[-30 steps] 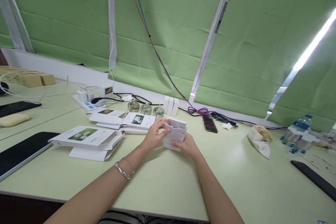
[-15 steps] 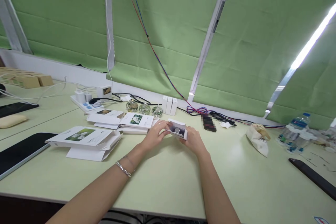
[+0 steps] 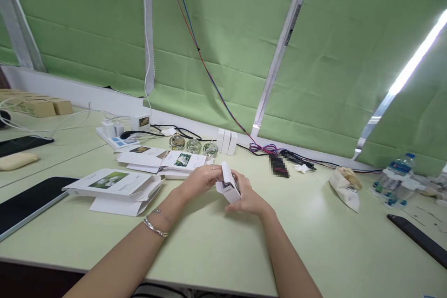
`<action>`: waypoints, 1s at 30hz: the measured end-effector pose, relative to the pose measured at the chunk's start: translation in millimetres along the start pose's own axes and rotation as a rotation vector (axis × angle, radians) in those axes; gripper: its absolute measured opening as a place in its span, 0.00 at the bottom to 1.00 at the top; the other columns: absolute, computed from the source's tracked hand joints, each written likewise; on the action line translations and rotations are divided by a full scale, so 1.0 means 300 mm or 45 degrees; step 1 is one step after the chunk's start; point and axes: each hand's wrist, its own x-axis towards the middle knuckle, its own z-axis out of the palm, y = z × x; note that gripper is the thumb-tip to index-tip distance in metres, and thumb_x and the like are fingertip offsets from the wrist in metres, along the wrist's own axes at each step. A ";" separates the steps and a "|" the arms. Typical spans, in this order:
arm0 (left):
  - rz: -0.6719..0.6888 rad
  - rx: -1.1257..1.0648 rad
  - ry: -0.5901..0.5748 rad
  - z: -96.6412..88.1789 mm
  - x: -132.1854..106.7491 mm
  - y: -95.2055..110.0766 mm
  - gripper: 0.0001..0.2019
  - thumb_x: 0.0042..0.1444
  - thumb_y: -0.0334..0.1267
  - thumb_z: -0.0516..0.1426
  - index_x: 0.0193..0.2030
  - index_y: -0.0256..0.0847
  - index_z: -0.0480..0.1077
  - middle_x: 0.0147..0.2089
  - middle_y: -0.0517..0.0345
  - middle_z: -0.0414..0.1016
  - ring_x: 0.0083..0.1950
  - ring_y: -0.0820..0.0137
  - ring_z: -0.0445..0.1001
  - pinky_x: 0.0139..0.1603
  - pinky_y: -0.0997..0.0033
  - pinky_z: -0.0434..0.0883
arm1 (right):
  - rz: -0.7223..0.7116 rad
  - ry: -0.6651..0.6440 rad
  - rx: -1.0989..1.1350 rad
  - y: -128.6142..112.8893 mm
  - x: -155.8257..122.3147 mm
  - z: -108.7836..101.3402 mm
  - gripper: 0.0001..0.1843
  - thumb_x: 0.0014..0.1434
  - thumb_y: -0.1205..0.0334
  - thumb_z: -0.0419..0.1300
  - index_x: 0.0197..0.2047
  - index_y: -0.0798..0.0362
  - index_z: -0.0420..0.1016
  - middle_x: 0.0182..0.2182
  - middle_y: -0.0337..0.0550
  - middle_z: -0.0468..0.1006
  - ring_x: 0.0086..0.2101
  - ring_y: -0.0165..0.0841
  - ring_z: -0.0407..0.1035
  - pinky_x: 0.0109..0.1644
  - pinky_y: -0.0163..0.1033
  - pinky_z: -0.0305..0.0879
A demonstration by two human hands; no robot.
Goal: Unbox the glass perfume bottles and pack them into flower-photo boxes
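A small white carton (image 3: 228, 192) is held above the table in front of me, tilted, its top flap raised. Something dark shows inside, too hidden to name. My right hand (image 3: 247, 196) wraps round the carton's right side, thumb underneath. My left hand (image 3: 202, 180) is closed at the left edge, its fingertips partly hidden behind the flap. Beyond the hands stand three round glass bottles (image 3: 193, 145) and several slim white boxes (image 3: 226, 142). Flattened white cartons with flower pictures (image 3: 113, 182) lie to the left.
A power strip (image 3: 111, 139) with plugs and cables sits at the back left. Tablets (image 3: 31, 202) lie on the left. At right are a cloth pouch (image 3: 344, 188), a water bottle (image 3: 401, 165), small clear jars and a dark phone (image 3: 417, 237).
The carton has turned and tipped, so its open mouth no longer faces me. My right hand has shifted round its side, and my left hand has moved slightly left.
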 end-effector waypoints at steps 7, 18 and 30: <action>0.023 0.182 -0.068 0.042 0.006 -0.026 0.13 0.52 0.23 0.51 0.28 0.43 0.73 0.33 0.56 0.76 0.36 0.67 0.72 0.36 0.71 0.63 | 0.236 0.001 -0.385 -0.013 -0.019 -0.024 0.53 0.34 0.66 0.67 0.64 0.42 0.51 0.52 0.47 0.61 0.50 0.49 0.60 0.52 0.53 0.53; -0.078 0.031 -0.389 0.103 -0.022 0.009 0.16 0.46 0.20 0.49 0.31 0.43 0.73 0.33 0.57 0.78 0.36 0.66 0.74 0.35 0.72 0.65 | 0.379 -0.168 -0.502 0.065 -0.063 -0.113 0.51 0.27 0.72 0.69 0.57 0.44 0.60 0.51 0.49 0.61 0.54 0.50 0.54 0.50 0.54 0.54; -0.319 -0.262 -0.633 0.071 -0.007 0.038 0.15 0.47 0.32 0.52 0.41 0.42 0.73 0.42 0.59 0.76 0.44 0.65 0.70 0.42 0.75 0.66 | 0.369 -0.249 -0.566 0.062 -0.058 -0.121 0.50 0.31 0.62 0.70 0.59 0.48 0.55 0.51 0.48 0.60 0.53 0.46 0.53 0.49 0.50 0.56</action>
